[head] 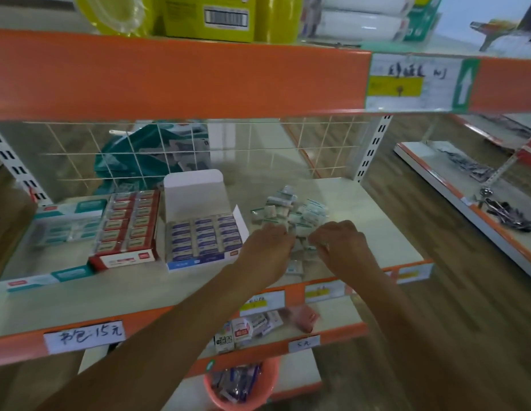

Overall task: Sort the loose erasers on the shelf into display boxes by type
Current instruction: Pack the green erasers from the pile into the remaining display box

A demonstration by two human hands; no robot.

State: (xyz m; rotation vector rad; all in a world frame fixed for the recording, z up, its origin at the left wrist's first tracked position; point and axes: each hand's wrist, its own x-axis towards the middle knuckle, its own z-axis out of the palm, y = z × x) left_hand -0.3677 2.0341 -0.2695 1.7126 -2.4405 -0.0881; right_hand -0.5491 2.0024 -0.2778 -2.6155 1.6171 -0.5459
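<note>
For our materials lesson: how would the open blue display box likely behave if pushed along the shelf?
The blue display box looks full of erasers, so it would probably slide as one block rather than tip. Its upright card flap would likely bend if pushed there. The smooth shelf suggests easy sliding.

Both bare arms stretch forward from the near edge, converging toward the middle. The left forearm runs up from the near left, the right forearm from the near right. The left hand and right hand sit close together, backs up, knuckles facing each other. Their fingers curl downward, and the tips are hidden.
</note>
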